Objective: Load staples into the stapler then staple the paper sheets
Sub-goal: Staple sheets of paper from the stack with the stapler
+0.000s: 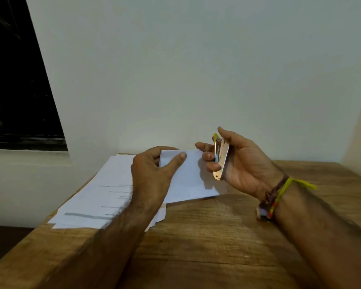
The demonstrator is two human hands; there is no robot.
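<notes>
We find the stapler point(221, 158) held off the table point(206, 236) in the right hand point(241, 163), its long axis running nearly upright in the view, tilted slightly, one end low toward the heel of the palm and the other end high near the thumb. A yellow part shows at that upper end. We cannot tell which end is the stapling nose. The right hand lies palm up; its fingers curl round the stapler from the left and the thumb stands behind the upper end, so the grip is closed on the stapler. Coloured threads and a yellow band point(279, 192) circle that wrist. The left hand point(154, 174) rests on the papers point(104, 197), its thumb laid flat on a white sheet point(188, 180) and its fingers curled over the sheet's far left corner, pinching it. That sheet lies over the right part of the pile, with its right edge under the stapler hand. The papers lie fanned out on the left part of the table, some bearing printed lines, blurred beyond reading. We note a pale wall point(196, 69) behind the table and a dark window point(19, 90) at the left. No containers appear.
</notes>
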